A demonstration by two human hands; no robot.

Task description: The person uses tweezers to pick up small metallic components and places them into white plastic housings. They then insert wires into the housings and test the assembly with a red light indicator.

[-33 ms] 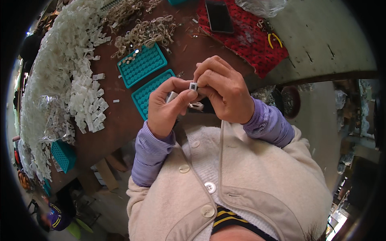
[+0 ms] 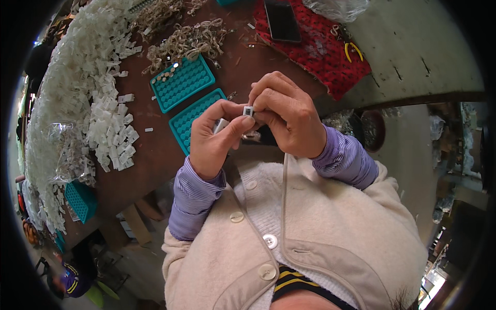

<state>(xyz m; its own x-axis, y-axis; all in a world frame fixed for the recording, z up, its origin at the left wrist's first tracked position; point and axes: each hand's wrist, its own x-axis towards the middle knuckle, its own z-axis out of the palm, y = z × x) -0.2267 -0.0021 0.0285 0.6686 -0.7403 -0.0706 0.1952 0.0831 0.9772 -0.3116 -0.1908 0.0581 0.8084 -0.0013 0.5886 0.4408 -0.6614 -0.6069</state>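
Just in front of my chest, both hands meet around a small white plastic piece (image 2: 248, 111) with a dark square opening in its end. My left hand (image 2: 213, 135) is closed, pinching the piece between thumb and index finger. Another white part (image 2: 220, 125) shows in the curl of its fingers. My right hand (image 2: 289, 116) is also closed, its fingertips pressed to the right side of the piece. Below the fingers hangs a bit of pale cord (image 2: 252, 135), partly hidden. Beyond my left hand lies a teal tray (image 2: 181, 123) with rows of round hollows.
A second teal tray (image 2: 183, 85) holds several small round discs. Tangled cords (image 2: 194, 41) lie behind it. A heap of white plastic pieces (image 2: 111, 119) covers the table's left. At the far right are a red cloth (image 2: 310, 44), a phone (image 2: 282, 20) and yellow-handled pliers (image 2: 353, 51).
The cord below my fingers has shifted slightly and shows less. Both hands keep nearly the same place and grip.
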